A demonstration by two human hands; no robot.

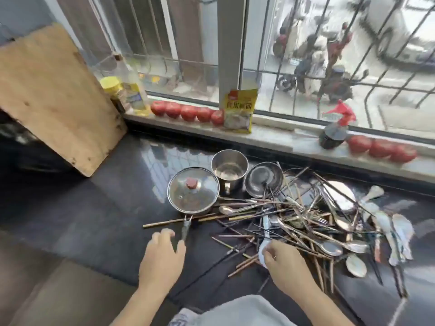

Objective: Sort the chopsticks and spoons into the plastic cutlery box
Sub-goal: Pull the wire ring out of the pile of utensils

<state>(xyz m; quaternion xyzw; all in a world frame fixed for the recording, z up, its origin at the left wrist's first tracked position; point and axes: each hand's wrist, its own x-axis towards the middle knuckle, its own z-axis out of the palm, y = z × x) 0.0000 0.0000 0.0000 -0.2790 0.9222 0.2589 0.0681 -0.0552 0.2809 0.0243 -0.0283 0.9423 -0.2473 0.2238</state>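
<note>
My right hand pinched the white ceramic spoon by its bowl, handle running straight away from the grip into the chopstick pile, while my left hand, loosely curled and empty, hovered farther off.

chopsticks & metal spoons in tangled heap on dark counter, white spoon among them.
</note>
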